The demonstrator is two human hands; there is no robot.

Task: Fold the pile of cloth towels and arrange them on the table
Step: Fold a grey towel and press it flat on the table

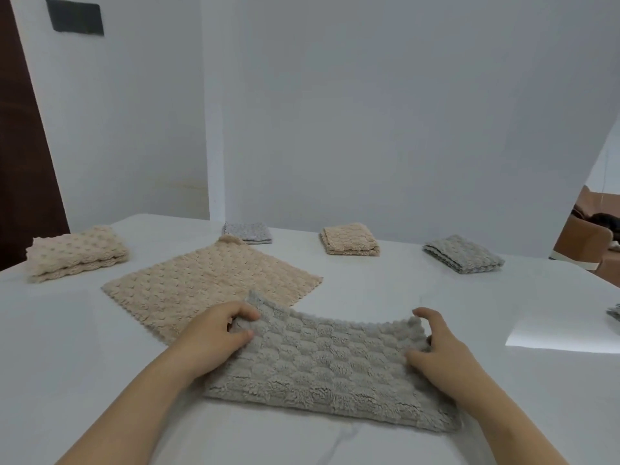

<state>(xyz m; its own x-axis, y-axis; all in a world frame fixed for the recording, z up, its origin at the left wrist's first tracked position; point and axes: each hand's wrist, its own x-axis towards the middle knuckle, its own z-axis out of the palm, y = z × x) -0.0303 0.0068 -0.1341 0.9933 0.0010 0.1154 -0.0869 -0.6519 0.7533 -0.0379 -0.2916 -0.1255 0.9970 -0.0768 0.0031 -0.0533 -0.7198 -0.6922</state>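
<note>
— Where is the towel being folded?
— A grey towel [328, 367] lies low in the centre of the frame, on a white table [67, 347]. The left hand [214, 333] pinches its far left corner and the right hand [439, 350] grips its far right edge.
— And around it?
— An open beige towel [208, 283] lies just behind. Folded towels [349, 243] sit spaced across mid-frame.

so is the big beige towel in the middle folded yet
No, the beige towel lies spread out flat and unfolded on the table.
</note>
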